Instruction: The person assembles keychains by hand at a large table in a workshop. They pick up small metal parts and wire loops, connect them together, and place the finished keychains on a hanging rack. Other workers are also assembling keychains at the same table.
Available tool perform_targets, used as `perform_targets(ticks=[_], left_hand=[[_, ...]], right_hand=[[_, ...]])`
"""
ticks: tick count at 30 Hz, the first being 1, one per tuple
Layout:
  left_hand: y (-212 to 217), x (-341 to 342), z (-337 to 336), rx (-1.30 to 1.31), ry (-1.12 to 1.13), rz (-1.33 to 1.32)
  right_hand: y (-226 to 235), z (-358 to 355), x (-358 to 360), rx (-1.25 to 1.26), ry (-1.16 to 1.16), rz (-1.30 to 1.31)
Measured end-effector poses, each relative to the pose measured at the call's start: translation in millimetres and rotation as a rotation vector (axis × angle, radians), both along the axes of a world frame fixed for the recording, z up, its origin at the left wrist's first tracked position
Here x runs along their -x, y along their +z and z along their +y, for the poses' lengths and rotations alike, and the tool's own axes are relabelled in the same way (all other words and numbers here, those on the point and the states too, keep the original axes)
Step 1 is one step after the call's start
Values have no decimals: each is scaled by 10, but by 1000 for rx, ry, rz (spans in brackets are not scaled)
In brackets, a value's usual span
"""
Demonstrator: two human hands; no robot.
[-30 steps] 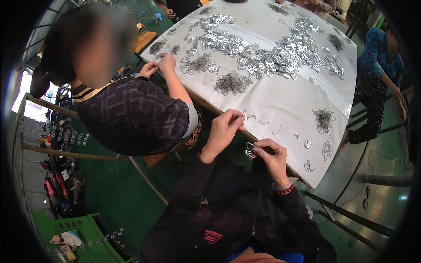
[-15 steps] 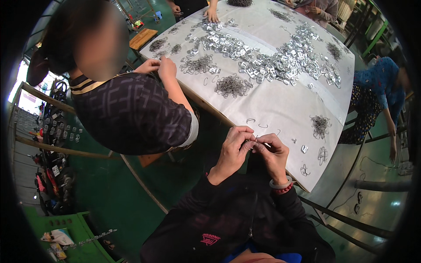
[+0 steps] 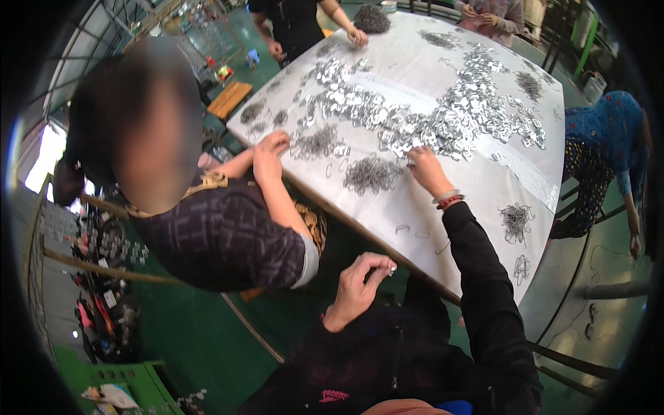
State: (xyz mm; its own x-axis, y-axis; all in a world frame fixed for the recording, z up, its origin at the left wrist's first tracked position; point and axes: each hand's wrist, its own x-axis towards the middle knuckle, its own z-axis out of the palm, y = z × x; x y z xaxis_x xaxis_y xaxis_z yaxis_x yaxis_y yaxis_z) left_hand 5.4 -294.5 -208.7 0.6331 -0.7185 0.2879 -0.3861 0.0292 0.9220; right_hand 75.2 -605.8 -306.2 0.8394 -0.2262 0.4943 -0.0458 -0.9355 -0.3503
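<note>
My left hand (image 3: 356,292) is closed in front of the table's near edge, with a small shiny metal piece (image 3: 393,270) pinched between thumb and forefinger. My right arm stretches far over the table. At its end my right hand (image 3: 430,174) bends its fingers, slightly apart, down at the near edge of a large heap of flat silver metal buckles (image 3: 446,128). No held piece can be made out there. Left of that hand lies a tangled pile of bent wire hooks (image 3: 371,174). A few loose wire hooks (image 3: 402,228) lie nearer to me.
The white-covered table (image 3: 477,200) carries more wire piles (image 3: 516,220). Close on my left sits a co-worker in a dark patterned shirt (image 3: 235,228), hands at the table's edge. Other people stand or bend around the far and right sides. A wooden stool (image 3: 229,99) stands beyond.
My hands were together, fingers meeting over the near table edge. Now my right hand has gone forward to the buckle heap, while the left stays back with the small piece. The whole view has shifted.
</note>
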Motion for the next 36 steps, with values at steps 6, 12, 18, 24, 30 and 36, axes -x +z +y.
perform_targets(ticks=[6,12,18,24,30,36], left_hand=[[-56,70,56,82,26,29],[-179,-11,21,123,-22,-25],[-103,33,-78,8,-5,-61],[-93,77,-23,-6,29,-297],[-184,107,81,-26,61,-123],[-398,-456,-241,-55,237,-44]], right_hand=[[-271,-201,-9,75,-103,82],[359,491,962,-871,-9,-37],[935,1463,1698,-1406,133,-137],[1015,1799,1757,-1498,83,-276],[957,1816,1758,-1556,132,-261],[936,1782,1806,-1597,189,-191]])
